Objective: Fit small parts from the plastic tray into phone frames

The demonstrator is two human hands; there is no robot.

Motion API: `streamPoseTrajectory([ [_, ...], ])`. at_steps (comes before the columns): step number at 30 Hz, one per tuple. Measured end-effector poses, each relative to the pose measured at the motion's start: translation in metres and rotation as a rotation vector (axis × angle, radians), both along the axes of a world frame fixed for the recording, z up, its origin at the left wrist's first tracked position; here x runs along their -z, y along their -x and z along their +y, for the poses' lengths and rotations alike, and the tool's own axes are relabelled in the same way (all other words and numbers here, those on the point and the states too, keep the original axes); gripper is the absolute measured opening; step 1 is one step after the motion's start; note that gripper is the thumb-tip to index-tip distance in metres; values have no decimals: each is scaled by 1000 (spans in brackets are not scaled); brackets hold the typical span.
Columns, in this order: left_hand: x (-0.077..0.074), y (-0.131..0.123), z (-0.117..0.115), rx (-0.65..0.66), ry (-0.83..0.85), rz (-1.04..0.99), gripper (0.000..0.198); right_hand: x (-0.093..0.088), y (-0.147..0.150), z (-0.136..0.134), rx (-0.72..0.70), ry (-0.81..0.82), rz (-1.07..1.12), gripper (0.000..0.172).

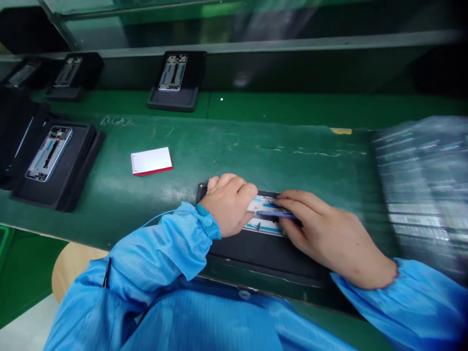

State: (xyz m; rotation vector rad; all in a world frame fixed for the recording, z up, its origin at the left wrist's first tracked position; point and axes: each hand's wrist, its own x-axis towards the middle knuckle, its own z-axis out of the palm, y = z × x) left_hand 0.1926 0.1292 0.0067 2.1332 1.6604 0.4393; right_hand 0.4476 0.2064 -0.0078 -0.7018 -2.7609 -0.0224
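Note:
An opened phone (pixel 268 227) with a white interior and blue strips lies in a black foam tray (pixel 248 251) at the table's front edge. My left hand (pixel 230 204) is closed over the phone's left end, its fingers curled and the fingertips mostly hidden. From the right, my right hand (pixel 325 234) reaches over the other end. Between its thumb and fingers is a slim blue pointed tool (pixel 276 213), lying nearly level above the phone with its tip toward my left hand. Whether the tip touches the phone, I cannot tell.
Another opened phone (pixel 49 153) rests in a black tray (pixel 78 170) at left. More trayed phones, one of them a phone (pixel 173 73) at the back, stand on the green strip. A small notepad (pixel 151 161) lies left of centre; clear plastic packaging (pixel 420 195) is at right.

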Motion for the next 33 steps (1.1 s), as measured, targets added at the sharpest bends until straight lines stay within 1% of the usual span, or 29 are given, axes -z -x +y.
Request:
streamPoseTrajectory([
  [2, -1, 0, 0, 0, 2, -1, 22, 2, -5, 1, 16, 10, 26, 28],
  [5, -2, 0, 1, 1, 15, -1, 24, 1, -7, 3, 26, 6, 66, 24],
  [8, -3, 0, 1, 4, 24, 2, 24, -1, -2, 5, 24, -11, 101, 21],
  [11, -2, 1, 2, 2, 17, 4, 25, 1, 7, 8, -7, -15, 112, 21],
  [14, -2, 1, 2, -4, 14, 2, 26, 4, 12, 11, -42, 8, 103, 21],
  [17, -2, 1, 2, -10, 20, -6, 25, 6, 12, 14, -84, -20, 88, 20],
  [21, -2, 1, 2, -12, 25, -14, 24, 4, 14, 17, -102, -63, 11, 22],
  [24, -1, 1, 2, -14, 25, -21, 24, 1, 16, 21, -123, -56, -23, 22],
  [28, -1, 0, 1, -13, 31, -22, 23, -2, 15, 24, -164, -44, 5, 19],
  [33, -2, 0, 1, -6, 18, -8, 23, -1, 8, 17, -134, -77, 38, 22],
])
